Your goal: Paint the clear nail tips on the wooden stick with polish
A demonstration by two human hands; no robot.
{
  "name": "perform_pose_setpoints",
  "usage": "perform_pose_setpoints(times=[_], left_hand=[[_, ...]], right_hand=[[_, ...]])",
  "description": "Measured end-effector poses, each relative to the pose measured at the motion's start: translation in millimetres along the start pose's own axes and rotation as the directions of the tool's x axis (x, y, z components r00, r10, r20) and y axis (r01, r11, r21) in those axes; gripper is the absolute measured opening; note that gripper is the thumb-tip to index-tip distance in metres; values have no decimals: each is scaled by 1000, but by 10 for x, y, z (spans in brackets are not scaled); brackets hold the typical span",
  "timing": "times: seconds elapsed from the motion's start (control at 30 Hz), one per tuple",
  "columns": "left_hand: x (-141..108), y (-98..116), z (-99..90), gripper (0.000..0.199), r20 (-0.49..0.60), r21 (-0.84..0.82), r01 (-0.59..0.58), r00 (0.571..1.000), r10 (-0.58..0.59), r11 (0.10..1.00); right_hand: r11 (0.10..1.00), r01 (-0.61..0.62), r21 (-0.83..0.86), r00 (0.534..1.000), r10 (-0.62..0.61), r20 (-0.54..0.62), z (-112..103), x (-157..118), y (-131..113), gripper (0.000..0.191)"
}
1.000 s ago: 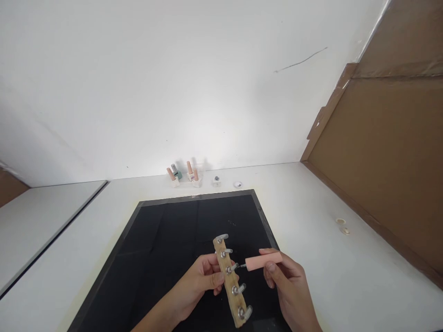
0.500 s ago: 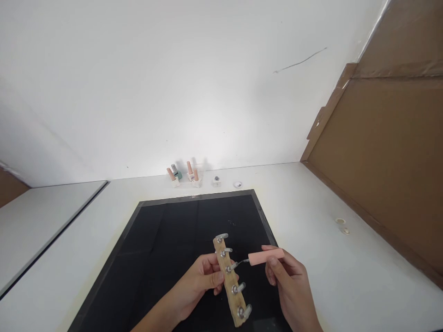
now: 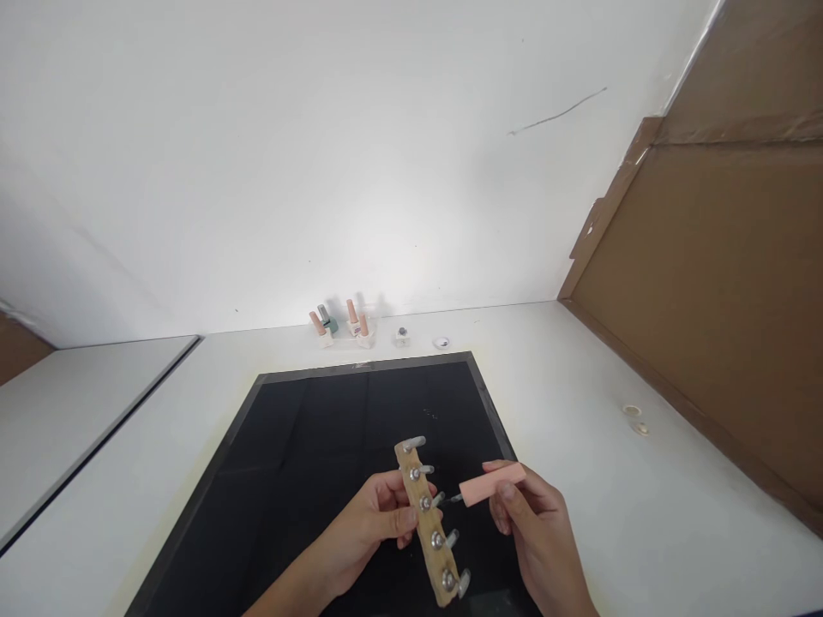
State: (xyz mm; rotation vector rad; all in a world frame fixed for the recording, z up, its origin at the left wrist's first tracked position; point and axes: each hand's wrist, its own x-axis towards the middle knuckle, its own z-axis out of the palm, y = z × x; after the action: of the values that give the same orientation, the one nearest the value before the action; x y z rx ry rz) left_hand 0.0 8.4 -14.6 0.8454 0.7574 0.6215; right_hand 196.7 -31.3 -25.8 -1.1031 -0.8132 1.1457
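Observation:
My left hand [image 3: 379, 514] grips a narrow wooden nail-tip stand [image 3: 429, 536] by its middle, thumb on top and fingers beneath. Several clear false nails, among them a lower one [image 3: 464, 584], stick out to the right from round metal mounts along the wood. Between thumb and fingers, my right hand [image 3: 531, 514] pinches a nail polish brush [image 3: 492, 484] by its pink cap. The brush's tip points left, at or very near the middle false nail [image 3: 438, 499]; I cannot tell whether they touch.
Under my hands lies a black mat [image 3: 334, 446] with a grey border. Behind it, a clear tray [image 3: 351, 344] holds several polish bottles, beside an open bottle [image 3: 402, 338] and a small white dish [image 3: 441, 343]. Two small round pieces [image 3: 633, 411] lie near the cardboard wall [image 3: 720, 343] at right.
The pink-capped brush has tilted, its cap end now higher relative to its tip, and my right hand has shifted slightly left. The stand has rolled a little in my left hand.

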Motion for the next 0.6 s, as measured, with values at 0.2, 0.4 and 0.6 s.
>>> perform_pose_setpoints(times=[0.2,0.4,0.6], left_hand=[[10,-11,-9,41,6,2,-17,1000,17,1000],[20,-3,-13,41,18,-2,-29,999,29,1000],[17,-25,-31,38,26,-2,-38,999,39,999]], right_hand=[[999,-37,-1,997,37,-64,-7,-6,-1,34],[999,-12,35,1000,13,-27,-2,-1,3,36],[1000,-4,-24,1000,4,-25,4,8,-6,34]])
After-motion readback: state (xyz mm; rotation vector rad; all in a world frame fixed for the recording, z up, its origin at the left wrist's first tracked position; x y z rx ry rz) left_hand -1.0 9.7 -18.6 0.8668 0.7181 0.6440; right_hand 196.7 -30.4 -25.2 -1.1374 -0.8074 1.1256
